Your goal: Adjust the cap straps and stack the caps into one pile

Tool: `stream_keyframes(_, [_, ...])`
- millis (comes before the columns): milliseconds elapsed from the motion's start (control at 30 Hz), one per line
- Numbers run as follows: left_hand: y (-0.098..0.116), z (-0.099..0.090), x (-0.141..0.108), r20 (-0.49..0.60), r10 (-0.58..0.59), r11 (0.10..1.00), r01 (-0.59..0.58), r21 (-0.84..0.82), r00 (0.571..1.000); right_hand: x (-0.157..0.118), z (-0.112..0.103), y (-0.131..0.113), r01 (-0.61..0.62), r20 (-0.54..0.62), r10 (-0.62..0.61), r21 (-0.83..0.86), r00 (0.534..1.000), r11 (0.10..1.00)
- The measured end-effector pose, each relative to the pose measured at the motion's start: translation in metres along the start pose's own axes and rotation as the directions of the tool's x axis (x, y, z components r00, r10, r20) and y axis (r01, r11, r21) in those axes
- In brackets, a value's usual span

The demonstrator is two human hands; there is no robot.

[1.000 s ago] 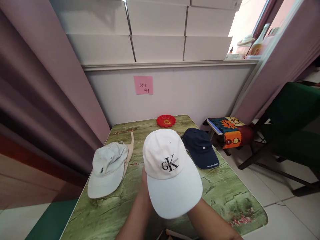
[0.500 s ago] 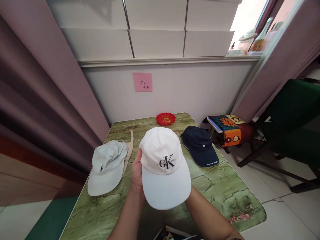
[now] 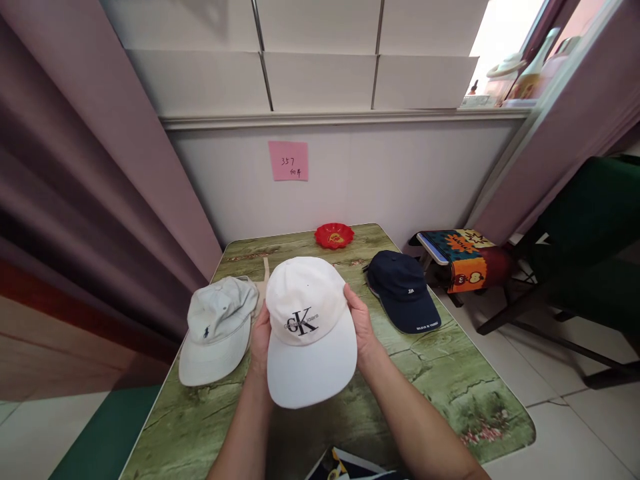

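A white cap [image 3: 310,333] with black letters on its front is held up over the green table [image 3: 440,393], brim toward me. My left hand [image 3: 260,339] grips its left side, the fingers partly hidden behind it. On the right side my right hand [image 3: 360,323] holds the cap, thumb along its edge. A pale grey cap [image 3: 217,327] lies to the left, partly over a beige strap-like piece [image 3: 262,290]. To the right rests a navy cap [image 3: 404,291] with white lettering on the brim.
At the table's far edge sits a red scalloped dish [image 3: 334,235]. A pink note [image 3: 289,161] is on the wall. Right of the table stand a cloth-covered stool [image 3: 463,257] and a dark green chair [image 3: 590,233]. Something dark and patterned [image 3: 345,465] shows at the bottom edge.
The white cap has shifted left and turned slightly in my hands. My right hand, hidden behind the cap before, now shows at its right side.
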State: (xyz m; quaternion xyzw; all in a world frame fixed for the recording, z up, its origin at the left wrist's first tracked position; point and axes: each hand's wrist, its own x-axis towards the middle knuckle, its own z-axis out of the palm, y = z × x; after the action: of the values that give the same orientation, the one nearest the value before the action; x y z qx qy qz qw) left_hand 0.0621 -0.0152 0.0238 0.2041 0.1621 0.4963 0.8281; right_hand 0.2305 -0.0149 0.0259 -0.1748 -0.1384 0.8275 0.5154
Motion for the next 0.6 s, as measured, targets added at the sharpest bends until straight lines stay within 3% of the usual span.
stream_keyframes(167, [0.002,-0.012,-0.001,-0.095,-0.068,0.992,0.078,0.102,0.993,-0.003,-0.002,-0.006,-0.06,0.029,0.06,-0.018,0.998,0.998])
stream_keyframes(333, [0.011,-0.026,-0.003,-0.028,-0.007,0.998,0.009,0.063,1.0,-0.008,-0.011,-0.013,-0.093,0.064,0.097,-0.054,0.993,0.994])
stream_keyframes(600, [0.021,-0.01,-0.015,-0.018,0.036,0.996,-0.035,0.08,0.999,-0.01,-0.05,-0.024,0.03,0.054,-0.021,-0.177,0.998,0.984])
